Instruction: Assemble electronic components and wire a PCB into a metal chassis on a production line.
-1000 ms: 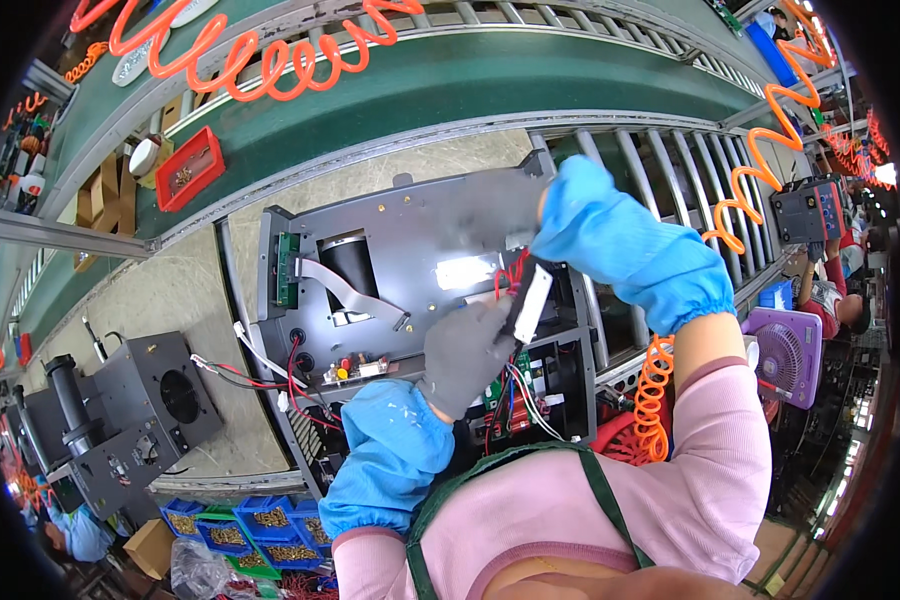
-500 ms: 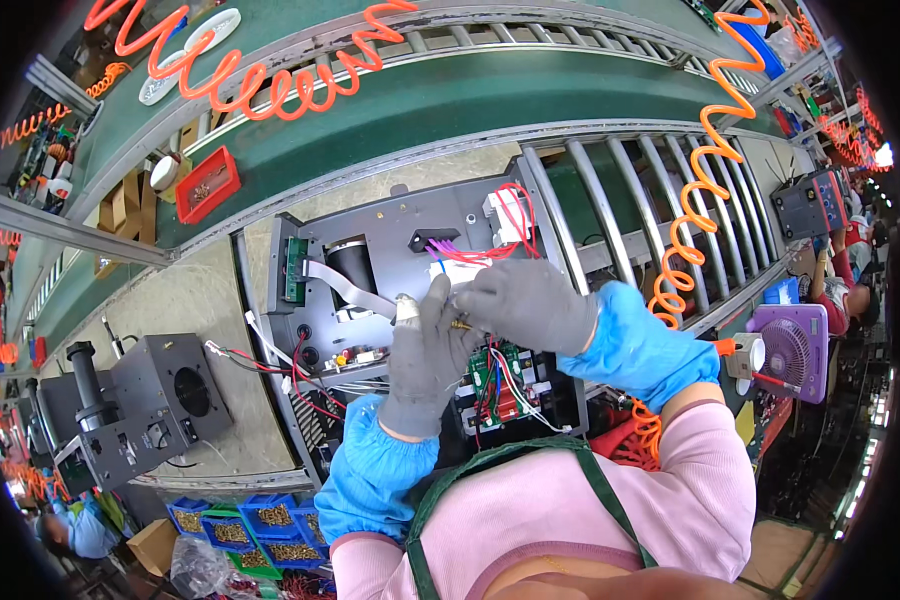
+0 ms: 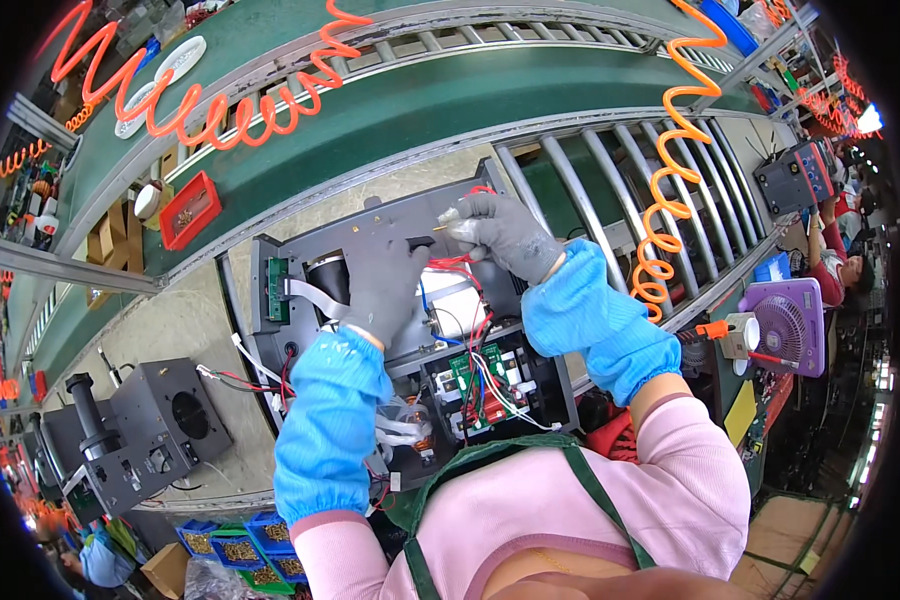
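Note:
An opened grey metal equipment housing (image 3: 395, 222) lies in front of me, with wires and circuit boards inside. My left hand (image 3: 382, 290), in a grey glove, is over its panel with fingers closed at a small black connector (image 3: 420, 242); the hand covers the wires there. My right hand (image 3: 505, 235), also gloved, pinches a thin brass-coloured piece (image 3: 442, 228) just right of the connector. Red wires (image 3: 452, 262) and a white block (image 3: 460, 308) are below the hands. Nearer me is a green circuit board (image 3: 485, 385) with white wires. A grey ribbon cable (image 3: 315, 295) runs beside my left hand.
Another dark housing (image 3: 150, 430) stands at the left. Metal rollers (image 3: 570, 200) lie to the right, beneath an orange coiled hose (image 3: 670, 190). Beyond is a green conveyor belt (image 3: 370, 135) with a red tray (image 3: 190, 210) near it. A purple fan (image 3: 782, 325) stands at the right.
My hands have separated and moved away from me over the panel. The left has gone to the black connector, the right to beside it with the brass-coloured piece. The view has shifted slightly.

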